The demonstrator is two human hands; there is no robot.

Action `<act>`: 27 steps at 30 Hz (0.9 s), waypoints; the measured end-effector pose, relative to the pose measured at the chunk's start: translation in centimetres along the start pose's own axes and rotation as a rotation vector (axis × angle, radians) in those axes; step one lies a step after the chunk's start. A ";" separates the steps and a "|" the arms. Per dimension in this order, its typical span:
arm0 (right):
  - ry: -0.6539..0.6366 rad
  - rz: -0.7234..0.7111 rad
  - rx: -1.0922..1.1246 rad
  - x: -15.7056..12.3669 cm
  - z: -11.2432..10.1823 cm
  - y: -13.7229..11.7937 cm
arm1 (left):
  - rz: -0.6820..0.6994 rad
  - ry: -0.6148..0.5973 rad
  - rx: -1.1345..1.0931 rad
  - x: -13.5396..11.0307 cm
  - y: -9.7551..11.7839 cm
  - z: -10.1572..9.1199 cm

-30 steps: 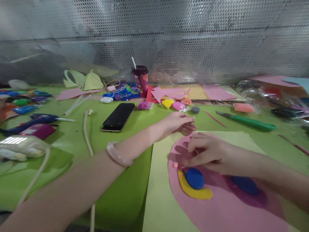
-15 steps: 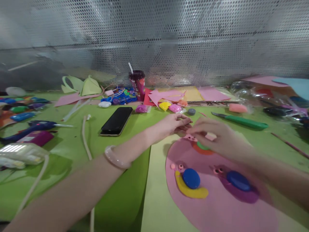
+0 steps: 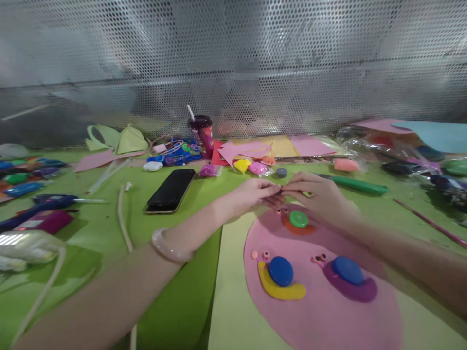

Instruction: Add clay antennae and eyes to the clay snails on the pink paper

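Above the top of a pink paper oval (image 3: 321, 316), my left hand (image 3: 257, 192) and my right hand (image 3: 319, 194) meet at the fingertips. Both are closed in a pinch, and whatever lies between them is too small and hidden to make out. Three clay snails are on the oval: a yellow snail (image 3: 280, 291) with a blue disc shell, a purple snail (image 3: 353, 289) with another blue disc, and an orange snail (image 3: 297, 227) with a green disc. Small pink eyes with dark dots stand at their heads; one ball (image 3: 254, 254) by the yellow snail is plain pink.
A black phone (image 3: 170, 191) lies left of my left forearm, near a pale cable (image 3: 124, 218). Beyond my hands are a cup with a straw (image 3: 202, 136), clay packets (image 3: 258, 168) and paper scraps. A green cutter (image 3: 359, 184) and thin stick (image 3: 430, 221) lie right; a glue gun (image 3: 47, 204) left.
My right hand has drawn back off the orange snail, uncovering its green disc. Its fingers now meet my left fingertips. A pale lump seen at my right palm no longer shows. The view has shifted slightly.
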State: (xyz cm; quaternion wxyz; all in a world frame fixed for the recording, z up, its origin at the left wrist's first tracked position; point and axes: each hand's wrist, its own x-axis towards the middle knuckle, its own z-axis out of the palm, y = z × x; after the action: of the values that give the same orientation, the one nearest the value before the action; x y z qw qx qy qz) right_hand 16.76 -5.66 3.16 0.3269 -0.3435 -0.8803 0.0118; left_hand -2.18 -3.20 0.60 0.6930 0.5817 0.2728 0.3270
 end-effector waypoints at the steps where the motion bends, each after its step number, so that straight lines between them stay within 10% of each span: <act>1: 0.031 -0.028 -0.015 0.0 0.0 0.0 | -0.006 -0.014 0.015 0.0 0.0 0.0; 27: 0.027 -0.063 -0.029 -0.3 0.7 0.9 | -0.002 0.022 0.005 0.1 -0.1 0.2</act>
State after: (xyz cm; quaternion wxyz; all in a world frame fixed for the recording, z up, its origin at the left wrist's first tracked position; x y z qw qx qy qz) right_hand 17.07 -5.01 2.22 0.3339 -0.3206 -0.8863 -0.0157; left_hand -2.00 -3.27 0.57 0.6889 0.5794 0.2818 0.3322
